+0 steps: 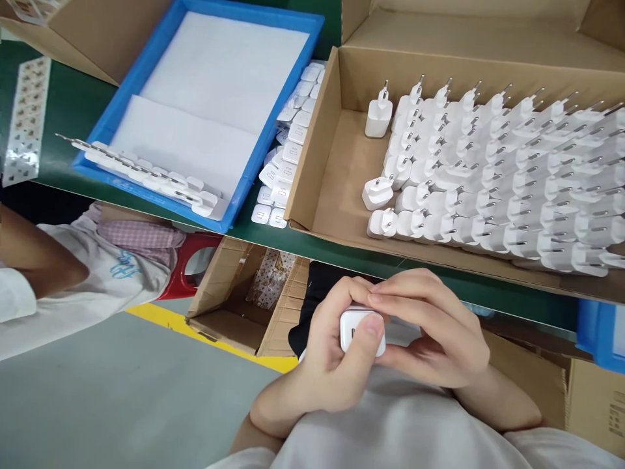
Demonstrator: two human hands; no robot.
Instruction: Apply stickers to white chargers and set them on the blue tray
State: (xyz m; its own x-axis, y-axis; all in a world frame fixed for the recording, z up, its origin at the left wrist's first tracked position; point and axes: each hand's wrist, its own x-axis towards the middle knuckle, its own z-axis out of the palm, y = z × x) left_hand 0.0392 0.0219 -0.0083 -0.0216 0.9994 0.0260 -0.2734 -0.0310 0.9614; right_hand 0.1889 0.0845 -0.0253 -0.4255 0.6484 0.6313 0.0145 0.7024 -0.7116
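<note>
Holding a white adapter (347, 333) at six o'clock in the left hand (332, 371); curving the right hand (439, 332) against it, grip unclear. Beyond, on the green tabletop (232, 243): at eleven, loose adapters (291, 153); at one, an open carton (336, 163) of plug adapters (488, 172); at ten, a blue tray (244, 13).

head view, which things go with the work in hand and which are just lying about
Work in hand:
- left hand gripping white adapter
- right hand beside it
- open carton of adapters, likely
- blue tray with adapters, likely

Seemingly lying about:
- red stool
- lower box
- patterned strip
</note>
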